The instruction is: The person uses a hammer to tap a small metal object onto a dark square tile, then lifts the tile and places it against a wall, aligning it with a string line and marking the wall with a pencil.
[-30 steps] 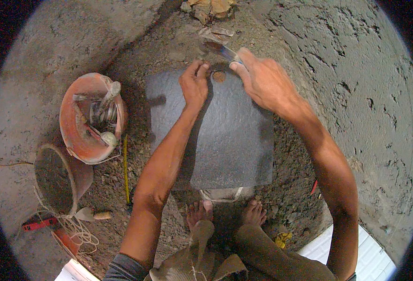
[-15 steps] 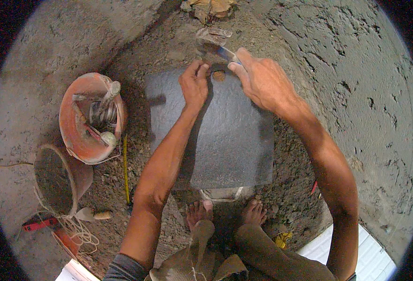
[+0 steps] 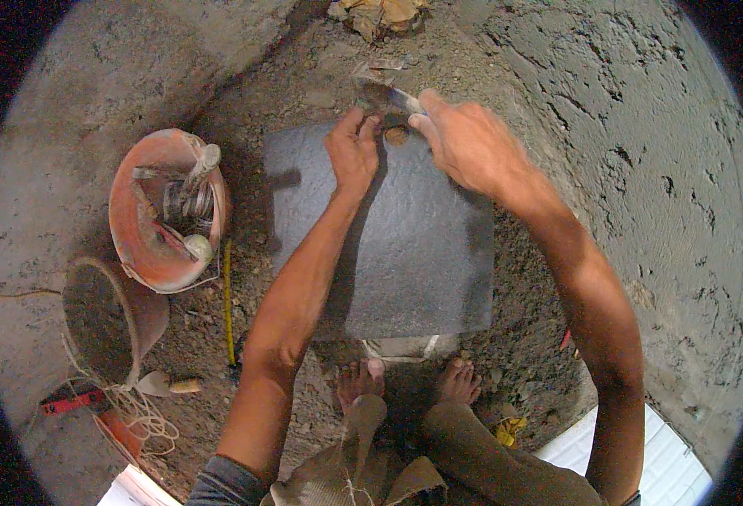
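Note:
A large dark grey tile (image 3: 422, 244) lies on the soil in front of my feet. Close to its far edge is a round hole (image 3: 396, 135) with brown material showing in it. My right hand (image 3: 473, 148) is closed around the handle of a hammer (image 3: 403, 100), whose motion-blurred head is beyond the tile's far edge. Just left of the hole, my left hand (image 3: 353, 152) has its thumb and fingers pinched at that edge. Whatever sits between these fingertips is too small or hidden to make out.
Left of the tile stands an orange bucket (image 3: 124, 223) of tools, with a second bucket (image 3: 141, 316) nearer. A yellow tape measure (image 3: 227, 299), a trowel (image 3: 156, 384) and loose string (image 3: 148, 426) lie nearby. Rough walls (image 3: 641, 152) rise on both sides; white panels (image 3: 641, 460) lean lower right.
The hammer head has shifted slightly nearer, and my right hand has tipped a little with it. My left hand stays at almost the same spot by the hole.

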Motion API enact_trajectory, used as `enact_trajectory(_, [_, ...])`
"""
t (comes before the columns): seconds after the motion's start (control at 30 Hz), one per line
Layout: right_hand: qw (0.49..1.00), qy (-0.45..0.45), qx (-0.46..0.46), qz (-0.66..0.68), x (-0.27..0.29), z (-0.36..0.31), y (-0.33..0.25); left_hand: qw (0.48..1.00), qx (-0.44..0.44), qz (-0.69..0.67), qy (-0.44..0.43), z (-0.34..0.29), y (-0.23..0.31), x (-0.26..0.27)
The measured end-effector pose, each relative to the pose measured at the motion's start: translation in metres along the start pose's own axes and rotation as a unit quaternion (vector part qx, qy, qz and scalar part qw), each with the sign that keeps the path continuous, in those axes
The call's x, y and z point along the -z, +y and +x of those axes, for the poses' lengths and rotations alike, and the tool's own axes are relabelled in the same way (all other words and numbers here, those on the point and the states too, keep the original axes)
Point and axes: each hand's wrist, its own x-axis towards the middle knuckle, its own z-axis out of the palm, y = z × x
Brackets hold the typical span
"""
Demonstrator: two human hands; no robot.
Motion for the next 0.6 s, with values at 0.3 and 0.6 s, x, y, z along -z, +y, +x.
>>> enact_trajectory(0.3, [1.0, -0.025, 0.006, 0.006, 0.003, 0.001, 0.0, 1.0, -0.008, 0.023, -0.002, -0.002, -0.001, -0.001])
enact_trajectory(0.6, [0.999, 0.014, -0.028, 0.022, 0.005, -0.005, -0.005, 0.997, 0.06, -0.028, 0.031, -0.001, 0.005, 0.002])
